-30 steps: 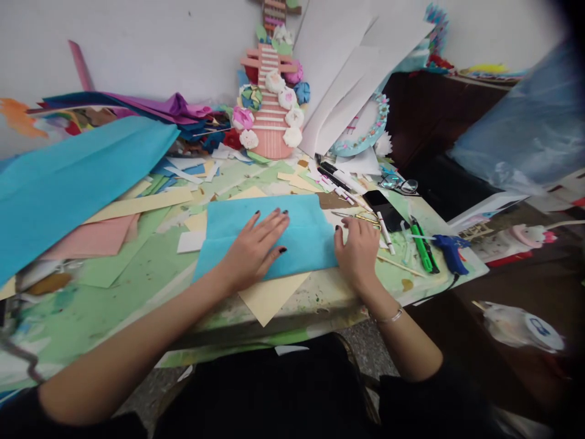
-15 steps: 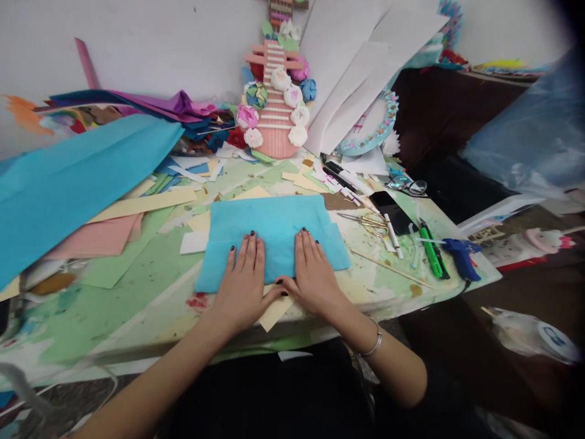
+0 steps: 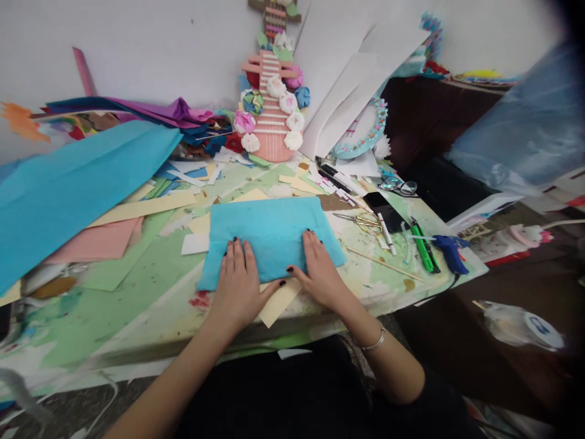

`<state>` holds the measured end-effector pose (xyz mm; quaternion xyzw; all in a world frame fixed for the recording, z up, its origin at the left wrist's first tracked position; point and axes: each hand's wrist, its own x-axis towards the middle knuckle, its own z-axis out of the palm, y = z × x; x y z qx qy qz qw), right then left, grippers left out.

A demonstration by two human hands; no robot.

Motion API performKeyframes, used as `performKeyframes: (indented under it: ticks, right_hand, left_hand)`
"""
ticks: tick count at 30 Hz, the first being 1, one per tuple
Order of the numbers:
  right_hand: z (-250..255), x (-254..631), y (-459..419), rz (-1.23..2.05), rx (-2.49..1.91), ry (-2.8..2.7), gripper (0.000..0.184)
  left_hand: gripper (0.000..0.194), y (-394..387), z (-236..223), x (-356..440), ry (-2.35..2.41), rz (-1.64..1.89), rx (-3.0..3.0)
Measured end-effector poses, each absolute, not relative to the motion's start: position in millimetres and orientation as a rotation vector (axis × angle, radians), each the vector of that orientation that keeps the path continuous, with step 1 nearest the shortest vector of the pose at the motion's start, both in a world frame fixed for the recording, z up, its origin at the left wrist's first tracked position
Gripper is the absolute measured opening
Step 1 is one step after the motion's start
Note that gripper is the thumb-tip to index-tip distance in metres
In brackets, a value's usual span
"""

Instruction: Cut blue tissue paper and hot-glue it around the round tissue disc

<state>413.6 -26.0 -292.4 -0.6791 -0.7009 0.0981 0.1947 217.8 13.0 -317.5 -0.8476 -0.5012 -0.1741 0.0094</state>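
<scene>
A folded sheet of light blue tissue paper (image 3: pixel 272 231) lies flat on the green paint-stained table (image 3: pixel 137 305) in front of me. My left hand (image 3: pixel 238 286) rests on its near left edge, fingers stretched flat on the paper. My right hand (image 3: pixel 320 271) lies flat on the near right edge, fingers extended and thumb pointing left. The thumbs nearly meet at the sheet's near edge. A cream paper piece (image 3: pixel 278 302) pokes out from under the blue sheet between my hands.
Scissors (image 3: pixel 363 221), pens, a green cutter (image 3: pixel 423 247), a blue glue gun (image 3: pixel 450 253), glasses (image 3: pixel 400 185) and a phone (image 3: pixel 386 210) lie to the right. A large blue sheet (image 3: pixel 68 183) covers the left. A pink paper guitar with flowers (image 3: pixel 272 116) stands at the back.
Both hands drew together from a spread position to the sheet's near edge. Since half a second ago they have shifted slightly apart along that edge.
</scene>
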Motion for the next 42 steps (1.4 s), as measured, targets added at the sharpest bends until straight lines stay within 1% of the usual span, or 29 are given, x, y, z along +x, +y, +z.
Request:
performKeyframes:
  ticks: [5, 10, 14, 16, 18, 19, 21, 24, 26, 28, 30, 32, 33, 36, 37, 39, 41, 42]
  right_hand:
    - [-285, 455, -28, 0.098, -1.874, -1.554, 0.069]
    - [-286, 467, -31, 0.432, -1.769, -1.292, 0.056]
    - [-285, 446, -40, 0.325, -1.686, -1.433, 0.040]
    - [-281, 439, -43, 0.272, -1.670, -1.507, 0.034]
    - [-274, 442, -46, 0.198, -1.687, -1.534, 0.032]
    - [-271, 449, -48, 0.120, -1.716, -1.525, 0.032]
    - [-266, 473, -55, -0.107, -1.832, -1.432, 0.034]
    - [-264, 524, -73, -0.457, -2.116, -1.100, 0.037]
    - [-268, 559, -89, -0.562, -2.304, -0.841, 0.043]
    - [-276, 588, -101, -0.535, -2.459, -0.654, 0.058]
    - [-284, 608, -109, -0.430, -2.573, -0.597, 0.067]
    - [-290, 623, -110, -0.352, -2.635, -0.605, 0.064]
    - [-292, 628, -109, -0.350, -2.643, -0.608, 0.060]
    - [-293, 641, -102, -0.473, -2.623, -0.603, 0.049]
    - [-293, 643, -100, -0.546, -2.626, -0.569, 0.049]
    - [-294, 648, -97, -0.641, -2.659, -0.475, 0.056]
    - [-296, 654, -97, -0.600, -2.713, -0.381, 0.063]
    - [-297, 658, -97, -0.547, -2.732, -0.358, 0.063]
  left_hand:
    - [0.089, 28, -302, 196, -1.468, -0.482, -2.636]
    - [0.070, 46, -274, 170, -1.544, -0.487, -2.486]
    - [0.061, 66, -252, 165, -1.622, -0.588, -2.446]
    - [0.052, 77, -244, 179, -1.473, -0.646, -2.601]
    - [0.044, 89, -240, 204, -1.140, -0.664, -2.871]
    - [0.044, 95, -239, 220, -0.952, -0.656, -3.016]
    - [0.046, 107, -241, 252, -0.671, -0.496, -3.203]
    - [0.055, 122, -245, 287, -0.627, -0.223, -3.256]
    - [0.055, 130, -247, 297, -0.631, -0.134, -3.282]
    - [0.046, 137, -248, 298, -0.591, -0.109, -3.334]
    - [0.031, 141, -247, 293, -0.511, -0.130, -3.402]
    - [0.019, 144, -247, 284, -0.363, -0.216, -3.492]
    - [0.018, 145, -247, 280, -0.282, -0.288, -3.532]
    - [0.030, 144, -251, 267, -0.138, -0.520, -3.576]
    - [0.032, 143, -253, 263, -0.141, -0.574, -3.570]
    - [0.033, 140, -258, 258, -0.171, -0.643, -3.554]
    - [0.032, 138, -262, 254, -0.201, -0.717, -3.544]
    - [0.031, 137, -263, 253, -0.208, -0.759, -3.540]
